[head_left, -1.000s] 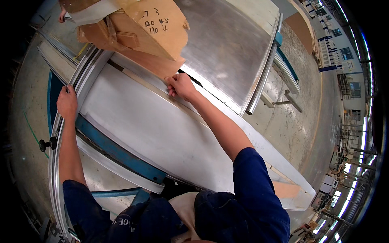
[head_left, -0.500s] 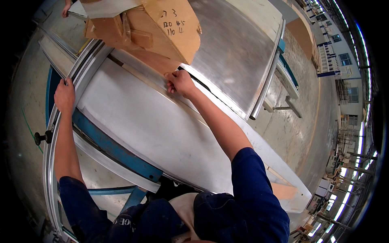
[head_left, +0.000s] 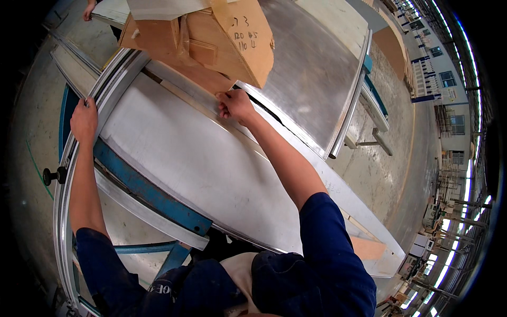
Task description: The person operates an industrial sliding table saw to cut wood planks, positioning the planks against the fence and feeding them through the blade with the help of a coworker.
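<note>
My left hand (head_left: 84,121) is wrapped over the silvery metal rail (head_left: 108,71) along the left side of a machine table. My right hand (head_left: 235,107) is over the pale metal table top (head_left: 174,142), its fingers curled together by the end of a reddish-brown strip (head_left: 198,74). Whatever those fingers pinch, if anything, is hidden. Just beyond them hangs a brown wooden box-shaped cover (head_left: 240,45) with handwriting and clear tape on it. A narrow light strip (head_left: 198,103) runs along the table, passing beneath my right wrist.
A black knob (head_left: 54,176) sticks out from the left rail. Blue frame beams (head_left: 153,190) run below the table. Right of a dark slot lies a second metal surface (head_left: 311,68) edged by a bar. At the far left, another person's hand (head_left: 88,11) touches a pale board (head_left: 112,11).
The brown box cover shows farther right in the picture, against the table behind it. Both hands stay almost in place.
</note>
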The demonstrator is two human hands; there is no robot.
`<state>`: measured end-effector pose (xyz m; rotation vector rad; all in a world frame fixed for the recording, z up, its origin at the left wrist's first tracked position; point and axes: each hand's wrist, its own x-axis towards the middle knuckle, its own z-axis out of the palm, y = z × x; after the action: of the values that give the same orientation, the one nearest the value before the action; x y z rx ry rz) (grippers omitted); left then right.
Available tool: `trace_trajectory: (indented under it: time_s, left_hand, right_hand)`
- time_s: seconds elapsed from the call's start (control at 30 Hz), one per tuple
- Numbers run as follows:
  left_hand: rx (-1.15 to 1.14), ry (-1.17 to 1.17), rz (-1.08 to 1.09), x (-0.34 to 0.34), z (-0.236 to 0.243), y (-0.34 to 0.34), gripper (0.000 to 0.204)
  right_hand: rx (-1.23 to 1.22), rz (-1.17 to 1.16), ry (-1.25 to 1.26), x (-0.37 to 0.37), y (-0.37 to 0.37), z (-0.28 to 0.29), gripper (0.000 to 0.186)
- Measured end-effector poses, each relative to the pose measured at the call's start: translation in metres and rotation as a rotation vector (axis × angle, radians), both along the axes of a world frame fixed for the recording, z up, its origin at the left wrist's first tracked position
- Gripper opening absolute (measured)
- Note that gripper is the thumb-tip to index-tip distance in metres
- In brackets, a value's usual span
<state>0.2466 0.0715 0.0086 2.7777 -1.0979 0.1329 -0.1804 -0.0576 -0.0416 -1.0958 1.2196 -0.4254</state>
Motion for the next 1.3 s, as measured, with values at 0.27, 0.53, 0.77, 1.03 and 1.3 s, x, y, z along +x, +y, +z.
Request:
trace_trajectory:
  time_s: [0.27,0.53,0.77,1.03,1.3]
  left_hand:
    - [-0.01,-0.042,-0.009,0.0,0.0,-0.004,0.057]
    - [-0.036,-0.04,-0.035,0.012,-0.007,-0.004,0.054]
    - [-0.087,-0.104,-0.045,0.017,0.002,0.0,0.052]
    - [-0.077,-0.086,-0.055,0.016,0.004,-0.003,0.049]
    - [-0.08,-0.108,-0.056,0.017,0.003,-0.001,0.049]
  right_hand:
    - [-0.054,-0.021,0.008,0.005,-0.003,-0.001,0.034]
    - [-0.336,0.176,0.213,0.019,0.035,0.006,0.034]
    - [-0.637,-0.112,0.519,0.046,0.071,0.039,0.048]
    - [-0.638,0.001,0.617,-0.034,0.113,0.049,0.07]
    - [0.01,-0.75,-0.12,-0.223,0.259,0.125,0.029]
